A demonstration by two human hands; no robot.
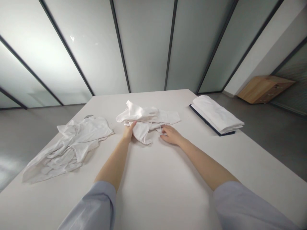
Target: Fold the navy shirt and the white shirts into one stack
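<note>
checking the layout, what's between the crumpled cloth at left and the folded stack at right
The head view shows another white cloth between them, with the left hand and right hand at its near side.

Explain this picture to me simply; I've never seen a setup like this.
There is no machine here: these are a person's own bare hands. The single picture comes from a camera worn on their head, looking forward and down.

On the pale table, a rumpled white cloth lies at the hands. The left hand has its thumb against the near edge, fingers hidden; the right hand curls at that edge. How firmly either grips is unclear.

To the left lies a crumpled white heap; to the right, a folded white bundle on something dark.
</note>
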